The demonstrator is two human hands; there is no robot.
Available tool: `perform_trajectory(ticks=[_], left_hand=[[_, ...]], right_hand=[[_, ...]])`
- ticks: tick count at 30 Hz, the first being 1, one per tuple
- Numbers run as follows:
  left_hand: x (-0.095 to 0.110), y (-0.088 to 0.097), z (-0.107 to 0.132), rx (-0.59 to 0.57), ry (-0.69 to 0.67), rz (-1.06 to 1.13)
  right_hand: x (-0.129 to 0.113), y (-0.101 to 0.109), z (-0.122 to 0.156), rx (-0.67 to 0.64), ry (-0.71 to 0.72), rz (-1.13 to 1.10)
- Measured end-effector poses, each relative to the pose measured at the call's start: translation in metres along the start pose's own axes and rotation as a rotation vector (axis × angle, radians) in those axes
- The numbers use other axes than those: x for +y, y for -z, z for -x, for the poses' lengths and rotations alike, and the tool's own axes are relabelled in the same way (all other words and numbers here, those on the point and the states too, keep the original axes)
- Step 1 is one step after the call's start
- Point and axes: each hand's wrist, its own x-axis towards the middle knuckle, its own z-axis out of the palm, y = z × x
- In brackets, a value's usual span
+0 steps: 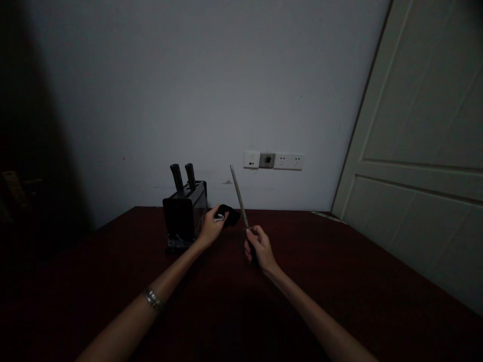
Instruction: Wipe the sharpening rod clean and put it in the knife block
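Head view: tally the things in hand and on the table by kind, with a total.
Honing rod, in the right hand: 1
Dark cloth, in the left hand: 1
Knife block on the table: 1
Knife handles in the block: 2
Total: 5

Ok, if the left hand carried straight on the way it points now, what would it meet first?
Probably the sharpening rod held upright by the right hand. The left hand, gripping a dark cloth, points rightward toward the rod's lower part. Depth is unclear, so it could pass behind it.
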Motion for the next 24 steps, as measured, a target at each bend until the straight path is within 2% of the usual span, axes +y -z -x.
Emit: perform_trajectory(ticks=[8,15,20,24], left_hand=[[0.0,0.0,0.0,0.001,-0.019,-0.034],[0.0,0.0,0.001,0.009,-0.023,-0.037],[0.002,-0.001,0.001,0.003,-0.029,-0.066],[0.003,-0.002,0.002,-0.012,-0.055,-0.06]], right_hand=[[0.001,0.001,-0.01,0.061,0.02,-0.129],[0.005,0.003,-0.012,0.093,0.054,-0.1],[0.0,0.001,-0.009,0.138,-0.041,-0.121],[-0.005,0.001,-0.005,0.108,-0.119,-0.205]])
